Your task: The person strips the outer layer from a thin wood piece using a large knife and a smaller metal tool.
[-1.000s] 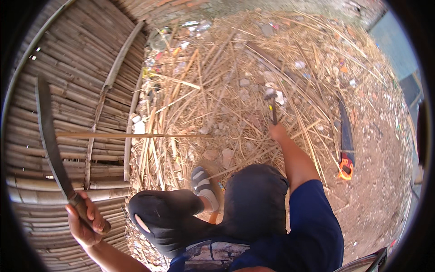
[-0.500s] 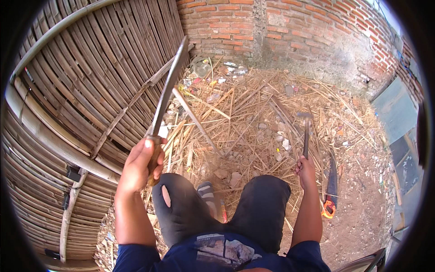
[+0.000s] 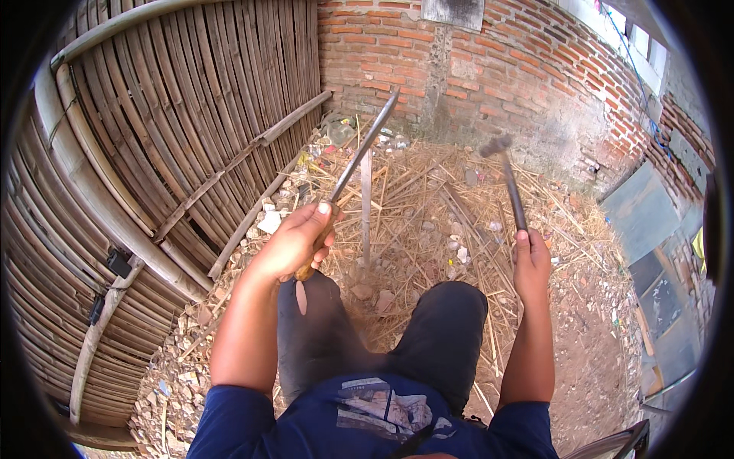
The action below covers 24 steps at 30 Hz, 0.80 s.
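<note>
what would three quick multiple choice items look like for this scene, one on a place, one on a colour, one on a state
1. Where does the bamboo fence stand?
A. on the person's left
B. on the person's right
C. lying flat under the feet

2. What colour is the wall ahead?
A. white plaster
B. red brick
C. green paint

3. How is the left hand?
A. open and empty
B. resting flat on the knee
C. closed around the handle of a long blade

Answers:
1. A, the slatted fence fills the left side of the view.
2. B, rows of red bricks with pale mortar show.
3. C, its fingers wrap the wooden handle and the blade points up and away, while the right hand grips a hammer.
</note>
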{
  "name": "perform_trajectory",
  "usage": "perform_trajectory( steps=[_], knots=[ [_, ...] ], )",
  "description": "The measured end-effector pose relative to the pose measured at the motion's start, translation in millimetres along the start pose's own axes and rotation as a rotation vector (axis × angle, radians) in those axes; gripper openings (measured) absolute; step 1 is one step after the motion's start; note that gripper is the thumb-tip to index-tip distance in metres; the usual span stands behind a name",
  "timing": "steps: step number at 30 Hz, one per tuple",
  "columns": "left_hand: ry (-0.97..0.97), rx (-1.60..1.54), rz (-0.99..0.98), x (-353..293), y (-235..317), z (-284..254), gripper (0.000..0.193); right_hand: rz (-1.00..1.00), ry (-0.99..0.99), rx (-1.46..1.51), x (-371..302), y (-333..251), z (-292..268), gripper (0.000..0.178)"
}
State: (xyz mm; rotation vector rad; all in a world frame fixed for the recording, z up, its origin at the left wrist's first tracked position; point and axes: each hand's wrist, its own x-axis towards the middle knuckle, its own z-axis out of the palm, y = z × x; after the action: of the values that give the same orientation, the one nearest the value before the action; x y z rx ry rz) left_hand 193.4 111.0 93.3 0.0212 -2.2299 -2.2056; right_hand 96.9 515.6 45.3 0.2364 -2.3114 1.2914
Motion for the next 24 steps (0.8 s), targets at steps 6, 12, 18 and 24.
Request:
perform_trajectory(
  steps=[6, 12, 18, 24],
  knots=[
    [0.007, -0.027, 0.027, 0.1, -10.1, 4.2, 0.052, -0.367, -0.081, -0.176, 9.6, -109.8, -7.3, 0.035],
    [0.01, -0.008, 0.031, -8.8, -10.5, 4.7, 0.053, -0.561, -0.049, -0.157, 24.5, -168.4, -6.7, 0.036],
    [0.037, -0.002, 0.03, -8.6, -13.8, 2.1, 0.051, -0.404, -0.27, -0.251, 22.4, -166.2, 20.5, 0.043],
    [0.025, -0.016, 0.029, -3.7, -11.0, 2.6, 0.047, -0.456, -0.164, -0.193, 25.7, -166.2, 26.0, 0.042]
  ],
)
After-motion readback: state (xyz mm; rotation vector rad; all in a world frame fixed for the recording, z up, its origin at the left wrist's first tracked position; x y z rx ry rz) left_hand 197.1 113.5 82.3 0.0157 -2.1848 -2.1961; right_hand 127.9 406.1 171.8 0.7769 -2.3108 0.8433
